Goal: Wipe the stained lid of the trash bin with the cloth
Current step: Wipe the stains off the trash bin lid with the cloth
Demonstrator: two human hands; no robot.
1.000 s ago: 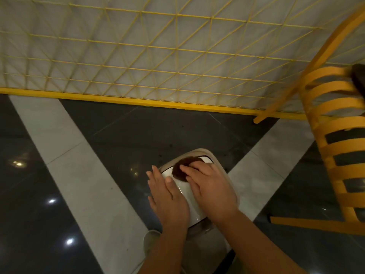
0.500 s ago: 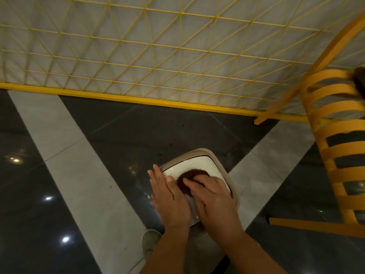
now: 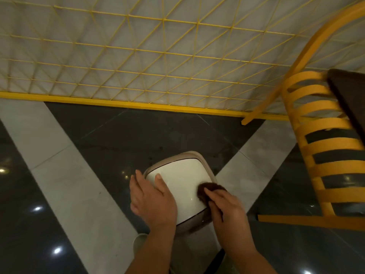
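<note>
A small trash bin with a beige rim and a glossy white lid stands on the floor below me. My left hand lies flat on the lid's left side, thumb on the white surface and fingers over the left rim. My right hand presses a dark brown cloth against the lid's right edge, fingertips on top of the cloth. The near edge of the lid is hidden under both hands.
A yellow slatted chair stands close on the right, its base bar near the bin. A yellow mesh fence runs along the far side. The floor is dark glossy tile with pale stripes. A shoe tip shows below my left arm.
My right hand has slid the cloth from the far left part of the lid, back toward me and across to its right edge. My left hand has stayed on the left side.
</note>
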